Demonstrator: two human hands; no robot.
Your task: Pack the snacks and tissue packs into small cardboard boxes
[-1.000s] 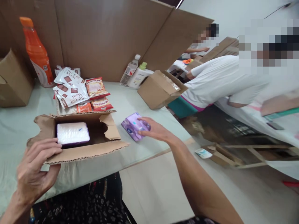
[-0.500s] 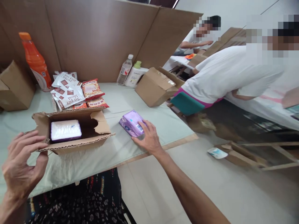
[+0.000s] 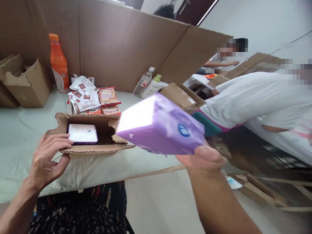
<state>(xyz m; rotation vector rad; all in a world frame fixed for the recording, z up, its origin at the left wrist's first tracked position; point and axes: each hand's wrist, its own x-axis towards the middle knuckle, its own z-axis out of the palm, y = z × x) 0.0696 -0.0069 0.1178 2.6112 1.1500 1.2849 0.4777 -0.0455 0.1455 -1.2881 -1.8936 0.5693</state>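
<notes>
My right hand (image 3: 207, 159) grips one end of a purple tissue pack (image 3: 170, 130) and holds it up above the table's front edge, close to the camera. Its white end faces left, and most of my fingers are hidden behind it. An open cardboard box (image 3: 102, 149) stands on the table to the left. Inside it, at the left, lies another tissue pack (image 3: 83, 134) with its white side up. My left hand (image 3: 52, 154) grips the near left rim of the box, fingers over the edge and thumb outside.
Behind the box lie several white and red snack packets (image 3: 85, 97). An orange bottle (image 3: 58, 65) and cardboard boxes (image 3: 29, 84) stand at the left. A clear bottle (image 3: 143, 82), a white bottle (image 3: 153, 87) and another box (image 3: 181, 96) are at the back right. A person (image 3: 251, 97) sits at the right.
My right hand has lifted the purple tissue pack off the table toward the camera. My left hand has closed onto the box rim. The view has shifted.
</notes>
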